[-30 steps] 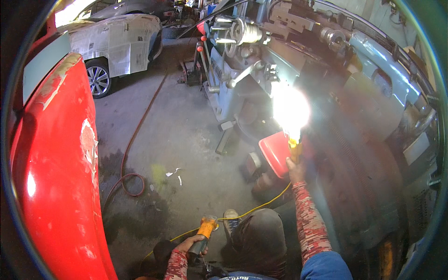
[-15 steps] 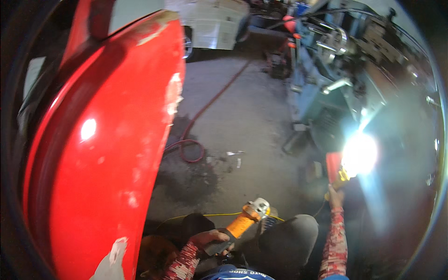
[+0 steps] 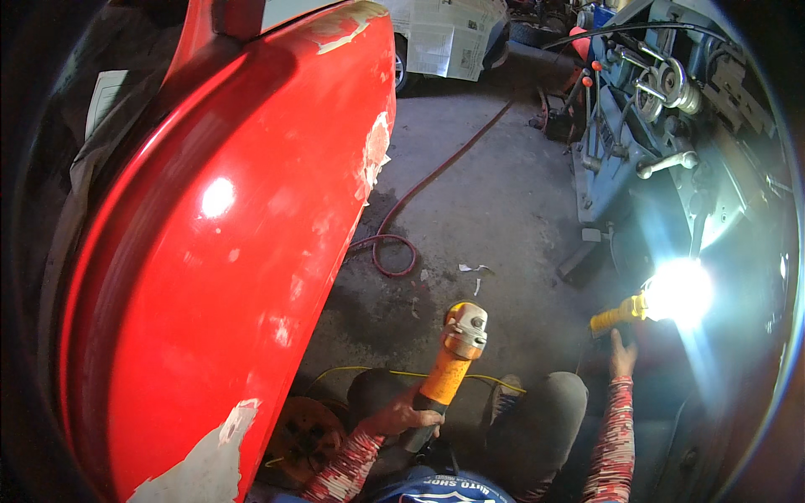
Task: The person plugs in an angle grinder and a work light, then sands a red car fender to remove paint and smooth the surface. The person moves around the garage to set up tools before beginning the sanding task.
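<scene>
My left hand (image 3: 404, 414) is closed round the dark rear body of an angle grinder (image 3: 444, 377) with an orange-yellow housing and silver gear head. The grinder tilts up and away from me, its yellowish disc edge (image 3: 457, 308) facing the floor ahead. Out to the right, my right hand (image 3: 622, 356) is at the yellow handle of a lit work light (image 3: 616, 314), fingers partly hidden around it. Glare from the bulb (image 3: 681, 292) washes out its head. Left of the grinder stands a large red car body panel (image 3: 201, 277) with scraped patches along its edge.
A red hose (image 3: 444, 168) loops on the concrete floor (image 3: 495, 159). A yellow cord (image 3: 352, 369) runs past my knees. At the right stands a blue-grey machine (image 3: 616, 134) with levers and handwheels. A car covered with paper (image 3: 444, 38) is at the far end.
My view has swung left, so the surroundings sit farther right. The grinder has tipped more upright. The work light has turned in my right hand, and its yellow handle now shows sideways.
</scene>
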Tool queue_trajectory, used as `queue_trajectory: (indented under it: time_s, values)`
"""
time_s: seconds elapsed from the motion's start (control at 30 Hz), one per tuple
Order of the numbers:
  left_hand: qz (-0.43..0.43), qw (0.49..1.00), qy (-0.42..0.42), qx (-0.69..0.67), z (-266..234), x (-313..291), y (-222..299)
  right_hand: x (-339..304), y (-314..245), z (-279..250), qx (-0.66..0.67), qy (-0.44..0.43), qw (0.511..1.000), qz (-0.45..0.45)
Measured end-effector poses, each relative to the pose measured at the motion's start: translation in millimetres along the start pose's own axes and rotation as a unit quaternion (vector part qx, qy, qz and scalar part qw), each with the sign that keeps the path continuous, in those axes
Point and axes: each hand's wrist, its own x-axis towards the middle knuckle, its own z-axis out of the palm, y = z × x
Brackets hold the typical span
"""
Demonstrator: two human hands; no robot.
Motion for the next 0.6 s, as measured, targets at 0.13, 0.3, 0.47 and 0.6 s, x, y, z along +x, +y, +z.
queue_trajectory:
  time_s: [0.13, 0.3, 0.47, 0.6]
  values:
    - [0.039, 0.998, 0.047, 0.003, -4.1, -0.2, -4.7, -18.5, -33.8, 3.2, -0.052, -0.008, 0.996, 0.07]
    - [0.115, 0.98, 0.161, 0.036, 6.7, 4.8, 5.2, -107.6, -131.2, 41.7, 0.062, -0.11, 0.991, -0.04]
    - [0.152, 0.921, 0.296, 0.202, 25.1, 37.5, 49.8, -147.8, -207.4, 155.0, 0.246, -0.47, 0.847, 0.021]
    - [0.159, 0.807, 0.42, 0.384, 41.1, 70.1, 80.8, -132.2, -238.9, 221.8, 0.424, -0.514, 0.711, 0.222]
